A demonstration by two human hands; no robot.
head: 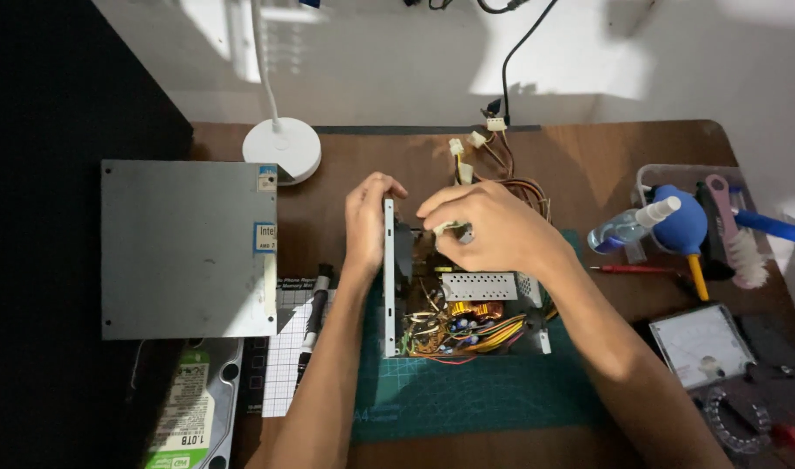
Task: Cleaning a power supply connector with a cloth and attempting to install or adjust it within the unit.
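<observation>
A grey metal cover panel (187, 249) lies flat on the desk (589, 156), well to the left of the left hand (365, 221). Below the panel, a hard drive (192, 408) rests at the desk edge. A white lamp base (282, 149) stands up and to the left of the left hand. A black pen-shaped tool (314, 314) lies on white grid paper (284, 365), just left of the left forearm.

The left hand's grip is closed around the upper edge of the open power supply unit (454, 300), fingers curled over the upright side wall. The unit sits on a green cutting mat (476, 391), directly beneath both hands, with its circuit board and coloured wires exposed.

The right hand (493, 227) pinches a small pale connector (450, 228) between the fingertips, above the unit's interior. Right of this hand, a clear tray (649, 174) holds a blue air blower (680, 221), and an analogue meter (702, 345) lies lower right.
</observation>
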